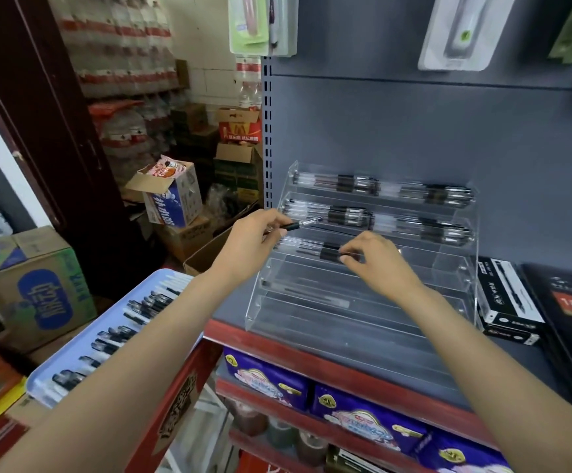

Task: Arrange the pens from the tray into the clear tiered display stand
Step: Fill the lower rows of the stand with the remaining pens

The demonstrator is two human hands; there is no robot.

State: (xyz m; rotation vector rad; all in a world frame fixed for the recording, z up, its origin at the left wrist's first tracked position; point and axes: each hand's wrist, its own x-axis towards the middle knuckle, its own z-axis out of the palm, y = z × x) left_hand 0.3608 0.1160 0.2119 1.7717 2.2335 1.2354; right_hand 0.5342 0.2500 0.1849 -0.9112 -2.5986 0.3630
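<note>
A: Item one, clear tiered display stand (455, 268), on the grey shelf (363, 356) with the red front edge. Contents?

B: Top tier, two bundles of black-grip pens (353, 183), left and right. Second tier, the same, two bundles. Third tier, a few pens on its left side only. The lower tiers look bare, though the clear plastic makes that hard to judge.

A: Item two, hands.

B: Left hand (243, 240), fingers curled round a single pen (295, 226), pinching it at the back end; its clear cap end points right, across the front of the second tier. Right hand (377, 259), thumb and forefinger pinched on the black grip section of the pens lying in the third tier (325, 250), other fingers loosely bent.

A: Item three, supply.

B: Pale blue tray (172, 278), lower left, beside the shelf, partly under the left forearm. Rows of pens in the tray (114, 336), black grips and clear barrels, lying crosswise.

A: Adjoining stock?

B: Black pen boxes (506, 302) just right of the stand, touching or nearly so. Purple packets (264, 377) on the shelf below. Cardboard cartons (35, 288) and stacked bottled water (120, 56) to the left and behind.
</note>
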